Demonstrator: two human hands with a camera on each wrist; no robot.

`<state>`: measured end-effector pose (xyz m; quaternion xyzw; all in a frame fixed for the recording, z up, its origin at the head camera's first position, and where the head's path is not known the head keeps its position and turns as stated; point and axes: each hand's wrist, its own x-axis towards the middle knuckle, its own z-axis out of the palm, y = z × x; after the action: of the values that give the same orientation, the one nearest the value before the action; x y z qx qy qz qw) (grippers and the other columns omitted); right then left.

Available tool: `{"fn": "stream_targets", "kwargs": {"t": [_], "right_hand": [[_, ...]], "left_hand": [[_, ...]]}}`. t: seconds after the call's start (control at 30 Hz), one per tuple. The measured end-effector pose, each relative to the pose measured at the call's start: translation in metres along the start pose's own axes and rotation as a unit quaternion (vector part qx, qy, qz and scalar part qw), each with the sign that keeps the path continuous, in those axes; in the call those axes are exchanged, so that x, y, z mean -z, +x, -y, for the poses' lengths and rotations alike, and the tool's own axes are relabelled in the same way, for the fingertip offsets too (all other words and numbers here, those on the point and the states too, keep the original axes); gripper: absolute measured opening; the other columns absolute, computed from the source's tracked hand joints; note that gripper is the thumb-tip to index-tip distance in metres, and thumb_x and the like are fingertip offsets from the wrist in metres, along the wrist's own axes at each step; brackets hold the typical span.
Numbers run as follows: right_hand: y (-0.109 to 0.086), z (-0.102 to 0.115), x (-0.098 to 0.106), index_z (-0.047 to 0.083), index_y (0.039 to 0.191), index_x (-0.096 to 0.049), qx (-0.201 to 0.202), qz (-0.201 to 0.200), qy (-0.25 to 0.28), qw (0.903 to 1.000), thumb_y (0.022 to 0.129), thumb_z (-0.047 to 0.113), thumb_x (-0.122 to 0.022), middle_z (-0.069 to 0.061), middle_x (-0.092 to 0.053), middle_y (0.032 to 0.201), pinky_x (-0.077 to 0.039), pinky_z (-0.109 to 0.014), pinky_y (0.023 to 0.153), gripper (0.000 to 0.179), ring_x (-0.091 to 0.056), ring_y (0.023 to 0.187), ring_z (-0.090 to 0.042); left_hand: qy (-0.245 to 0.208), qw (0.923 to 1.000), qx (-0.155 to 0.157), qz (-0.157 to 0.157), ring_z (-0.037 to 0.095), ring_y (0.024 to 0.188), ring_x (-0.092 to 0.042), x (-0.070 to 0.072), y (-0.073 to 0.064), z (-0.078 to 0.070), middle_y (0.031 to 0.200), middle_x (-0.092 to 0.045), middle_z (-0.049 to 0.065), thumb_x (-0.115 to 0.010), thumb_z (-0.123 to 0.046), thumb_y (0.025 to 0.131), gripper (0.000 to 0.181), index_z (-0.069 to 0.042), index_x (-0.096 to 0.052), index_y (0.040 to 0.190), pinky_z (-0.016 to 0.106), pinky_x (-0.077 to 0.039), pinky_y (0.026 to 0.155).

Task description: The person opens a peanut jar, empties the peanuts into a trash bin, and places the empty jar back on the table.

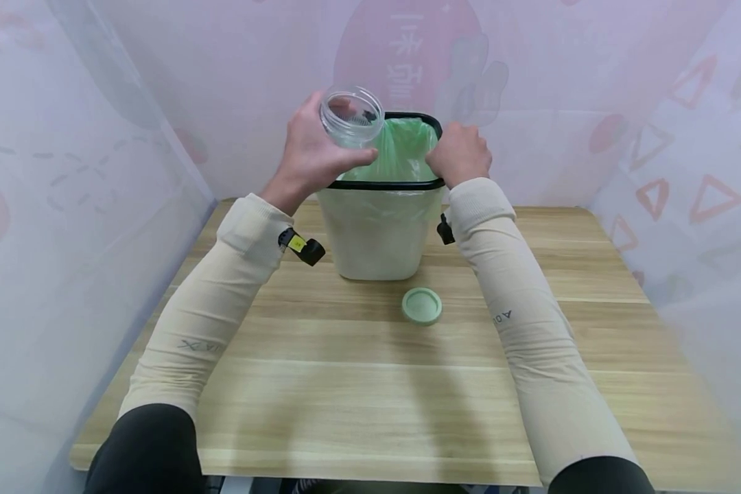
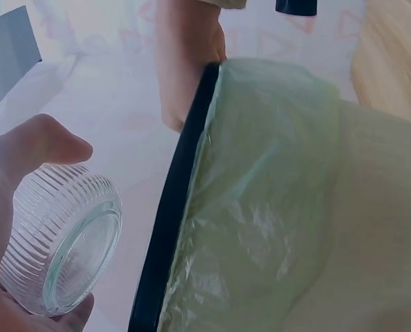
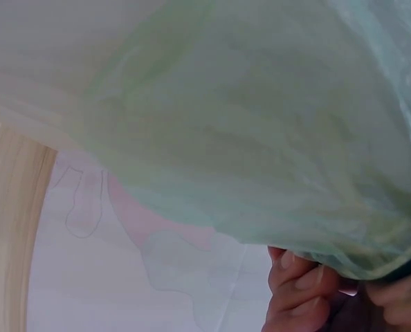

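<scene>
My left hand (image 1: 311, 152) holds a clear glass jar (image 1: 353, 122) in the air by the left side of the bin's rim, its round mouth uncovered in the head view. Ribbed sides and a thick round base show on the jar (image 2: 60, 238) in the left wrist view. With curled fingers, my right hand (image 1: 461, 152) grips the right side of the trash bin (image 1: 379, 230) at its black rim. A green plastic liner (image 1: 403, 151) lines the bin and folds over the rim. In the right wrist view the fingertips (image 3: 306, 278) press up beside the liner's edge.
A pale green round lid (image 1: 422, 306) lies on the wooden table (image 1: 346, 398) in front of the bin. Behind the table hangs a pale printed curtain (image 1: 253, 62), with similar sheets on the left and right sides.
</scene>
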<state>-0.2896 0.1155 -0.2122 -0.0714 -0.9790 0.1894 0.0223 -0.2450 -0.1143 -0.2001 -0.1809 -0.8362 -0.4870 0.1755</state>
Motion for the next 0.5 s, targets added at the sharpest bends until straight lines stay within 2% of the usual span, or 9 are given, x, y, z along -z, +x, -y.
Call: {"fn": "stream_targets", "kwargs": {"t": [0.5], "right_hand": [[-0.002, -0.002, 0.001, 0.007, 0.118, -0.064, 0.002, -0.001, 0.004, 1.0, 0.097, 0.023, -0.051, -0.022, -0.065, 0.134, -0.06, -0.054, 0.095, 0.029, -0.064, 0.113, -0.036]], "left_hand": [[-0.099, 0.9947, -0.024, 0.014, 0.019, 0.112, -0.067, -0.004, -0.023, -0.004, 0.126, -0.07, 0.014, -0.095, -0.011, 0.07, 0.07, -0.004, -0.061, 0.131, 0.031, -0.054, 0.103]]}}
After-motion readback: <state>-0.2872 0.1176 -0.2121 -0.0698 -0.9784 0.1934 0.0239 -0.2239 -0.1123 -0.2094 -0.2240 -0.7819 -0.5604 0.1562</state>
